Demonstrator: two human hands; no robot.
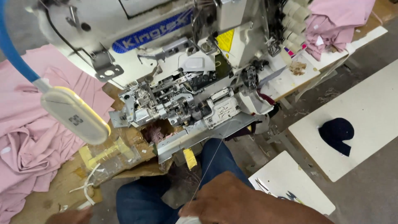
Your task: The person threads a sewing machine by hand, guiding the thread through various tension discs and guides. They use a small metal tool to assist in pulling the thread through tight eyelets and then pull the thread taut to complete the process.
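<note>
The sewing machine (182, 95) stands before me, above my knees. A lamp head (74, 116) hangs to its left, over heaped cloth (29, 141) on the table. More folded cloth (336, 20) lies behind to the right. My right hand (232, 199) sits below the machine, a thread (209, 161) running up from it.

Pink cloth (25, 145) lies beside the white sewing machine (174, 62). The lamp arm (12, 49) is blue, the trousers (141, 199) dark blue
</note>
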